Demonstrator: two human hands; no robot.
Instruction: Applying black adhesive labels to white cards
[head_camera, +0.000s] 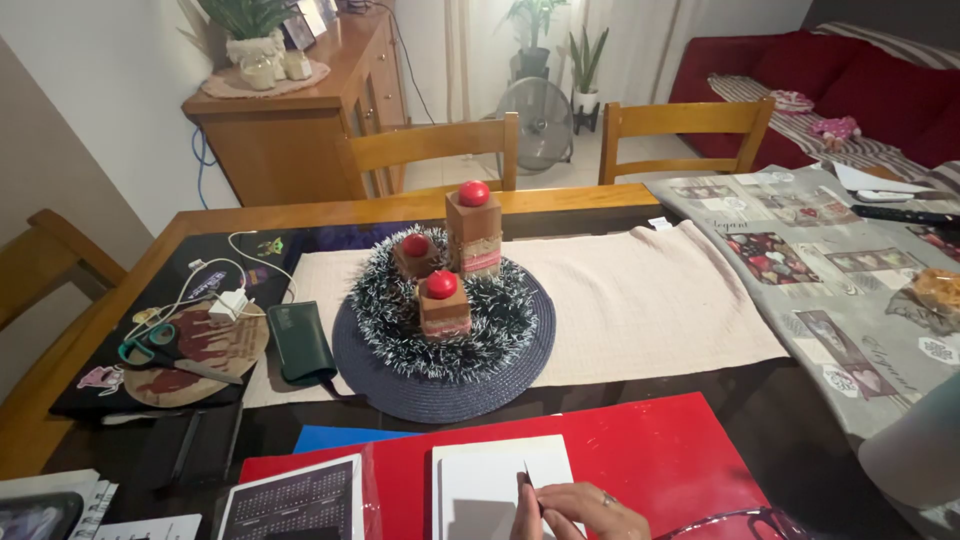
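hand (575, 510) rests on white sheet (495, 480), near table's front edge.

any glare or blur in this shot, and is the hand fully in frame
Head view: sharp overall, with soft glare on the red folder and the dark glossy table; straight edges bow slightly near the borders; the hand on the white paper is cut off by the bottom edge.
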